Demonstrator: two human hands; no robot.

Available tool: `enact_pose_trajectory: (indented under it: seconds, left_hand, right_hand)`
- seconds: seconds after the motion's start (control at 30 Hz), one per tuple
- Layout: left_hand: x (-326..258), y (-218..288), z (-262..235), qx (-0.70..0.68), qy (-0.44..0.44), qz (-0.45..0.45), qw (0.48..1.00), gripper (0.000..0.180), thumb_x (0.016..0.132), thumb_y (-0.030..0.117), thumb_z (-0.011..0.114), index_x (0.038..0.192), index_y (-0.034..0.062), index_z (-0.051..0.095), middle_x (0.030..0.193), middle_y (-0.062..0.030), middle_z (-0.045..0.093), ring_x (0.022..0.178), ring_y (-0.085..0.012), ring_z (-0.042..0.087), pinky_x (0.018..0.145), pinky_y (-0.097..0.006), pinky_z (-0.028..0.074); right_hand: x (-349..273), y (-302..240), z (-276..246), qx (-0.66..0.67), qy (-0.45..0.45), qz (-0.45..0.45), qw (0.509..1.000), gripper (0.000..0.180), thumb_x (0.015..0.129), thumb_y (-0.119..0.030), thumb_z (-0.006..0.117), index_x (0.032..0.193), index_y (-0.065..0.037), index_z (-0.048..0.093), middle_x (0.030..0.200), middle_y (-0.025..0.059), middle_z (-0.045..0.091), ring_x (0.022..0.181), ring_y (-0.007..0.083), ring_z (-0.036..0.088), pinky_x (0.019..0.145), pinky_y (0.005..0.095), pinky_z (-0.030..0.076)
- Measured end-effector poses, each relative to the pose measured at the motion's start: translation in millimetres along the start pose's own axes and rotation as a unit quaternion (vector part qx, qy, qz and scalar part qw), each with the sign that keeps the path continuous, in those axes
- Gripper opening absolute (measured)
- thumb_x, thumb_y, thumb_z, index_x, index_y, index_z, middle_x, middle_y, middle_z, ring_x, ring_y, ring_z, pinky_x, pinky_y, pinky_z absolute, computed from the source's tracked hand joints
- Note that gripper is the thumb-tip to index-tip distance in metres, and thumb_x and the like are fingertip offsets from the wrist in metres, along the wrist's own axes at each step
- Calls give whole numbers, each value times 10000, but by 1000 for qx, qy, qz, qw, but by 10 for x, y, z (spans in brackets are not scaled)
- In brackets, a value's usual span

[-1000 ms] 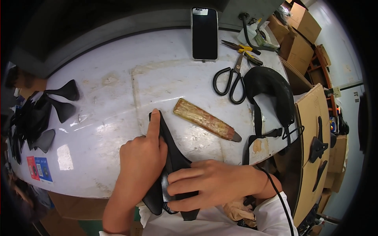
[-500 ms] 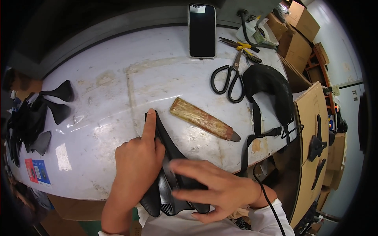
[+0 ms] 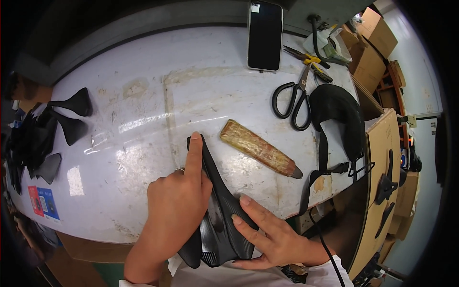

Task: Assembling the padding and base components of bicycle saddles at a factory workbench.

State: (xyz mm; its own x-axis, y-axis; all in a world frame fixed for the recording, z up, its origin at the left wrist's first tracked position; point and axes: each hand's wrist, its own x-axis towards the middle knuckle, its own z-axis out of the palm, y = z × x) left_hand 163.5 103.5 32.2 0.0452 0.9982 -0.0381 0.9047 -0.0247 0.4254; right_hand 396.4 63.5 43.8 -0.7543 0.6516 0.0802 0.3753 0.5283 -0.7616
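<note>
A black bicycle saddle (image 3: 235, 228) with a textured cover and a glossy central channel lies at the table's near edge, its narrow nose pointing away from me. My left hand (image 3: 178, 203) grips its left side, with the index finger stretched along the nose and the other fingers curled. On the wide right wing rests my right hand (image 3: 272, 237), fingers spread, thumb by the rear edge. Beyond the saddle lies a knife with a tape-wrapped handle (image 3: 258, 149), its short dark blade tip pointing right.
Black-handled scissors (image 3: 292, 103), yellow-handled pliers (image 3: 308, 58) and a curved black padded strap (image 3: 342, 119) lie at the right. A phone (image 3: 264, 36) stands at the back. Black saddle-shaped pieces (image 3: 40, 138) are heaped at the left. Cardboard (image 3: 380, 191) borders the table's right side.
My right hand, blurred above the saddle before, now rests on its right wing. The left hand keeps its hold. The whole view has shifted slightly.
</note>
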Motion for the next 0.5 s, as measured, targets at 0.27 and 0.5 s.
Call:
enact_pose_trajectory:
  seconds: [0.27,0.5]
  left_hand:
    - [-40,-8,-15,11,-19,-1,1000,732,862,116,672,1527,-47,410,540,-96,597,426,-269,603,438,-393,506]
    - [-52,-104,-170,-88,-86,-35,992,780,859,99,701,1567,12,385,530,-144,574,448,-315,602,493,-408,499]
  right_hand:
    - [25,-28,46,-125,-42,-20,991,817,910,-533,723,1374,114,540,1459,418,443,1313,530,547,987,449,564]
    - [88,-31,12,-199,-77,-47,976,761,973,-541,618,1349,117,551,1432,391,496,1335,493,545,984,429,563]
